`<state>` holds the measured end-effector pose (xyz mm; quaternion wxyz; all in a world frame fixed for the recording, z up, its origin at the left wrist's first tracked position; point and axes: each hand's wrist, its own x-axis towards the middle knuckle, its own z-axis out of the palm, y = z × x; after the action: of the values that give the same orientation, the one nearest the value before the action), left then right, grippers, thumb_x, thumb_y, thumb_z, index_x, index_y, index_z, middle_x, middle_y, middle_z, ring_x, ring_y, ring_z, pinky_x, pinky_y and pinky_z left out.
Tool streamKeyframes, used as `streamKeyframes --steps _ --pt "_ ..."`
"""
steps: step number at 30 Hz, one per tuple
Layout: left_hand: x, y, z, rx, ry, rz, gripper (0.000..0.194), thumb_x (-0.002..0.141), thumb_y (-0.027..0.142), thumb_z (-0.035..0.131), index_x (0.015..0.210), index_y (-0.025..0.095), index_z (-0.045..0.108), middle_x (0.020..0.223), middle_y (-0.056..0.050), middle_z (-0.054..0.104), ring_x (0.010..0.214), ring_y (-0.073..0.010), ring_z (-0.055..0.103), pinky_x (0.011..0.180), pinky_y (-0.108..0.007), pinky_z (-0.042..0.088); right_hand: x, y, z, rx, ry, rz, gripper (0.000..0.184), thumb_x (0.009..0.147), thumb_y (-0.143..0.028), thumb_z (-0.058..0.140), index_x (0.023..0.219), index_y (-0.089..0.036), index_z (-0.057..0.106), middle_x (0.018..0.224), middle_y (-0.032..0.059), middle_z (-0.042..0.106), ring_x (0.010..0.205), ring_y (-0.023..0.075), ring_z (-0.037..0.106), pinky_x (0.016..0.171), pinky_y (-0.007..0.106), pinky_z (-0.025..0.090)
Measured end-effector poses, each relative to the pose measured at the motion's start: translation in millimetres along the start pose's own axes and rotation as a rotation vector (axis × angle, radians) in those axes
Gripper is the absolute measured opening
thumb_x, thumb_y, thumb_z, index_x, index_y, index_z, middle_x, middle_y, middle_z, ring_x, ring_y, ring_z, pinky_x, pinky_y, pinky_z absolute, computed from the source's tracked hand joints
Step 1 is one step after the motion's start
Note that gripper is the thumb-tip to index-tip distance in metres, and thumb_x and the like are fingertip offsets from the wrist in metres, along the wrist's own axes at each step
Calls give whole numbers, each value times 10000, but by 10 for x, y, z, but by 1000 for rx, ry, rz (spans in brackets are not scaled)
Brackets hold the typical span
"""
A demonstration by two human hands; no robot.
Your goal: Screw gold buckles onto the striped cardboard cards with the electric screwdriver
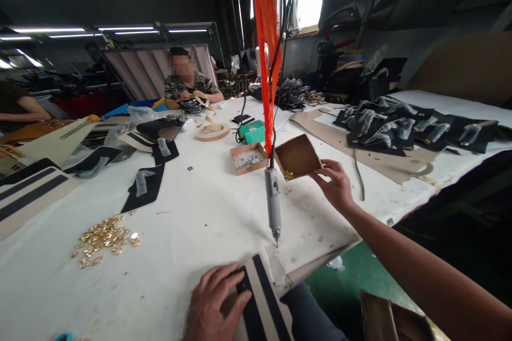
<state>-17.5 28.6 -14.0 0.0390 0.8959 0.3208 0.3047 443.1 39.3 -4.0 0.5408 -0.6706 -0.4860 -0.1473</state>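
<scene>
The two hands are well apart. The right hand [334, 184] is clamped on the edge of an open brown cardboard box [300, 154], tilted so its inside shows, with small gold-coloured metal pieces [289, 175] in its lower corner. The left hand [216, 298] lies spread with its fingers on a beige flat panel with black stripes [262, 301], at the near edge of the white-topped table [172, 256]. Between the box and the panel hangs a grey electric screwdriver [273, 202], tip down. A shallow tan box of clear bits [240, 169] stands left of the brown one; loose gold-coloured metal parts [104, 237] lie heaped farther left
</scene>
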Motion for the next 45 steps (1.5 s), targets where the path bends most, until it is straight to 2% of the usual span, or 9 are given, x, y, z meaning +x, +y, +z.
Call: streamKeyframes --steps 4,10,26,32,35,37,39,42,45 --pt "6 2 1 6 7 -1 240 937 446 749 1148 339 791 1210 -10 819 1086 -295 751 865 -448 648 -12 35 9 -8 4 12 335 927 -585 746 857 -267 822 1197 112 706 928 272 713 826 480 630" --pt "11 9 -4 11 -12 -6 236 943 440 743 1147 333 794 1221 -12 815 1096 -293 747 872 -445 648 -28 -9 -12 -1 6 -7 263 930 -532 766 885 -280 827 1238 101 703 973 267 712 886 475 625" --pt "32 16 -17 7 3 10 240 946 442 745 1158 334 780 1208 3 816 1083 -286 748 859 -448 659 -16 76 24 21 27 63 371 895 -617 767 874 -252 832 1199 116 707 879 251 704 794 473 650" --pt "33 4 -8 15 -4 19 242 943 449 747 1154 336 787 1208 1 817 1086 -282 751 861 -437 655 95 163 92 60 -11 355 445 788 -675 811 862 -237 844 1263 124 720 836 239 718 779 437 629" --pt "14 -40 9 39 -19 36 261 943 471 748 1161 335 789 1226 -4 815 1095 -282 754 865 -428 657 230 278 202 18 -65 479 464 765 -675 814 873 -225 853 1033 110 789 748 247 726 713 404 599" --pt "3 -84 20 56 -27 64 276 936 478 756 1171 336 789 1235 -4 815 1093 -278 760 865 -414 661 350 364 298 -19 -110 569 464 762 -668 808 879 -221 857 826 82 790 657 248 704 620 375 557" --pt "2 -132 26 73 -31 104 298 927 490 766 1183 338 787 1238 1 815 1082 -270 768 861 -397 665 481 431 400 -63 -146 640 433 765 -642 804 867 -224 855 730 66 775 617 245 686 577 348 520" --pt "17 -192 30 99 -15 165 318 921 525 766 1176 336 790 1217 7 824 1044 -256 784 828 -372 672 665 471 560 -127 -190 689 356 775 -576 808 871 -236 853 819 79 805 711 254 715 629 331 525" --pt "26 -242 37 122 -7 206 311 926 512 760 1172 324 791 1213 3 826 1033 -248 790 808 -355 676 803 459 740 -160 -261 676 271 802 -490 810 901 -242 856 943 84 819 858 272 739 740 339 548"
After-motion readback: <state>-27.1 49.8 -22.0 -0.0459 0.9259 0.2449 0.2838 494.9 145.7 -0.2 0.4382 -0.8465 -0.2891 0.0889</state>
